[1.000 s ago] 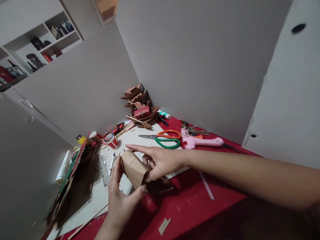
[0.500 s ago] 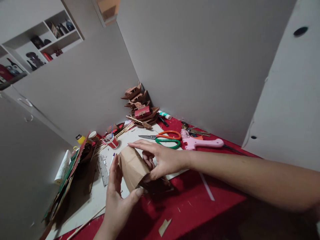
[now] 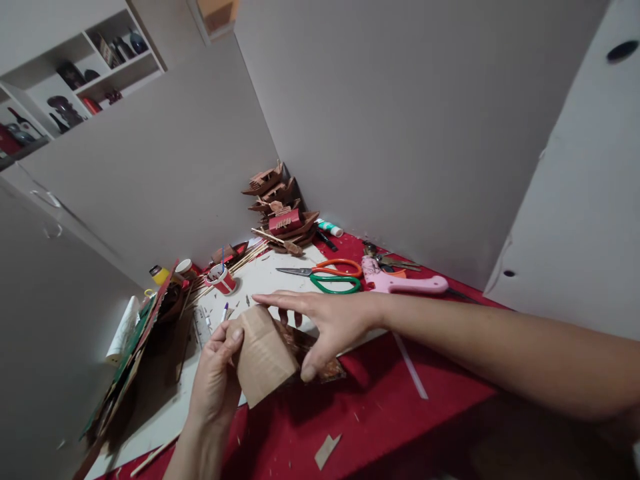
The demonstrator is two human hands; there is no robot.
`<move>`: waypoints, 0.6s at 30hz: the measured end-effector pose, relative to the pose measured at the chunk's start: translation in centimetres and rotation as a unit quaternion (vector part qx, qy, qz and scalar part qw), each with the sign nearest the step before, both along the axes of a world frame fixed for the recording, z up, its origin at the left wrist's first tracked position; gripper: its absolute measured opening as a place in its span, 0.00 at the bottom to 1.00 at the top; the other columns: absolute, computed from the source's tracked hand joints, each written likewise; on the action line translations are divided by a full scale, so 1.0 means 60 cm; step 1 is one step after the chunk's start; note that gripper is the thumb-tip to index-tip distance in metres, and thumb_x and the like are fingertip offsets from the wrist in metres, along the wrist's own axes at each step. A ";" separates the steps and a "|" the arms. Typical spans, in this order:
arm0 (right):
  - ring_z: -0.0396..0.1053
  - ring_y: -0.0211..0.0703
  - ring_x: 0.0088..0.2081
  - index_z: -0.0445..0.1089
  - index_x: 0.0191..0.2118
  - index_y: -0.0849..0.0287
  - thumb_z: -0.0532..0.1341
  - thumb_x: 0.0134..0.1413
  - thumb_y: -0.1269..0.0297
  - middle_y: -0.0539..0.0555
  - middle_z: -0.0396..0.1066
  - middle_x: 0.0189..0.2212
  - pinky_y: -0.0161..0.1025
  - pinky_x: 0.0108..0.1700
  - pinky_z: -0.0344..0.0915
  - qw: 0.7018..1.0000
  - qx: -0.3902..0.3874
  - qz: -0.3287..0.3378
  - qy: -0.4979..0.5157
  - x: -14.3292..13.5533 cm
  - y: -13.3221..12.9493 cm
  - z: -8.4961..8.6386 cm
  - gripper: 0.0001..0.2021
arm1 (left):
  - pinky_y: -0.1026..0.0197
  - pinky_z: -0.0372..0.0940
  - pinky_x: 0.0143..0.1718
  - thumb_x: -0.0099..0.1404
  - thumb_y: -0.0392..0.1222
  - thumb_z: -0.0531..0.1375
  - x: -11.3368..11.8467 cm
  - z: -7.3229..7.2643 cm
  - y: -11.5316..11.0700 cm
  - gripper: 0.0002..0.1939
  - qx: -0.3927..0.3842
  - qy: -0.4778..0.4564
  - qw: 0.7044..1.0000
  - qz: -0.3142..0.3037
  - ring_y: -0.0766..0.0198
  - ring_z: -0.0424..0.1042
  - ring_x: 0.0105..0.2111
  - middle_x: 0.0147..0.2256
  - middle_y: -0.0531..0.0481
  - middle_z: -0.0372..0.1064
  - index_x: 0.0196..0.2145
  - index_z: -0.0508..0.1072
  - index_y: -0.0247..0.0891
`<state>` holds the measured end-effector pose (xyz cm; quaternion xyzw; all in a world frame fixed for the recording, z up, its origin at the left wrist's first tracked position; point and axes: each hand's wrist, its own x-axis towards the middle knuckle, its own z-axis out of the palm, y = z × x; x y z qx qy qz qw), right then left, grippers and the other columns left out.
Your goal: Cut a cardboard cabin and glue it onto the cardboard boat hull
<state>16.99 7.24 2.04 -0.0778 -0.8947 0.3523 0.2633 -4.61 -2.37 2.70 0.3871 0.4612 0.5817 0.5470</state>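
Note:
A piece of tan brown paper (image 3: pixel 266 357) hangs over the front of the table, less curved than a sheet bent round would be. My left hand (image 3: pixel 215 367) pinches its left edge, the thumb on the near face. Spread fingers of my right hand (image 3: pixel 330 327) reach over its top and right side; the index fingertip is by the upper edge and the thumb by the right edge. Behind the paper and under my right hand lies a dark brown, rough-looking object (image 3: pixel 333 370), mostly hidden. Just beyond stand scissors (image 3: pixel 320 273) with orange and green handles.
A pink glue gun (image 3: pixel 410 285) lies at the right. Stacked wooden model boats (image 3: pixel 280 213) fill the back corner. A red-and-white cup (image 3: pixel 221 280), a ruler (image 3: pixel 201 323) and leaning cardboard sheets (image 3: pixel 133 363) are at the left. A paper scrap (image 3: pixel 327 451) lies in front.
The paper has gone from bent to flatter. My left hand has closed from a loose cupping to a pinch on its left edge. My right thumb has moved off the paper's inner side.

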 end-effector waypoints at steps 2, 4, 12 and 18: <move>0.61 0.52 0.58 0.50 0.68 0.56 0.65 0.50 0.45 0.62 0.60 0.59 0.48 0.58 0.58 0.996 -0.085 0.003 0.020 0.001 0.000 0.009 0.43 | 0.67 0.66 0.29 0.53 0.42 0.70 0.005 0.004 -0.007 0.11 -0.003 -0.001 1.000 -0.014 0.65 0.74 0.28 0.28 0.53 0.74 0.31 0.73 0.37; 0.66 0.48 0.51 0.62 0.60 0.60 0.59 0.57 0.45 0.59 0.68 0.50 0.44 0.53 0.62 0.987 -0.144 -0.003 0.067 -0.001 -0.007 0.016 0.31 | 0.68 0.65 0.27 0.52 0.42 0.71 0.018 0.010 -0.014 0.13 -0.013 0.007 0.999 -0.029 0.67 0.72 0.25 0.26 0.54 0.73 0.30 0.72 0.37; 0.59 0.30 0.25 0.71 0.33 0.66 0.67 0.48 0.47 0.46 0.63 0.24 0.27 0.27 0.57 0.931 -0.360 0.061 0.031 -0.010 -0.043 0.011 0.22 | 0.68 0.63 0.23 0.52 0.50 0.70 0.080 0.022 -0.035 0.16 -0.043 0.032 0.999 0.002 0.66 0.71 0.22 0.23 0.53 0.72 0.28 0.72 0.36; 0.57 0.29 0.23 0.71 0.29 0.66 0.68 0.48 0.53 0.45 0.61 0.21 0.27 0.25 0.57 0.922 -0.354 0.116 0.110 0.009 -0.060 0.037 0.18 | 0.60 0.70 0.30 0.54 0.57 0.67 0.101 0.021 -0.041 0.22 -0.023 0.054 0.997 0.059 0.58 0.76 0.28 0.30 0.48 0.76 0.38 0.77 0.36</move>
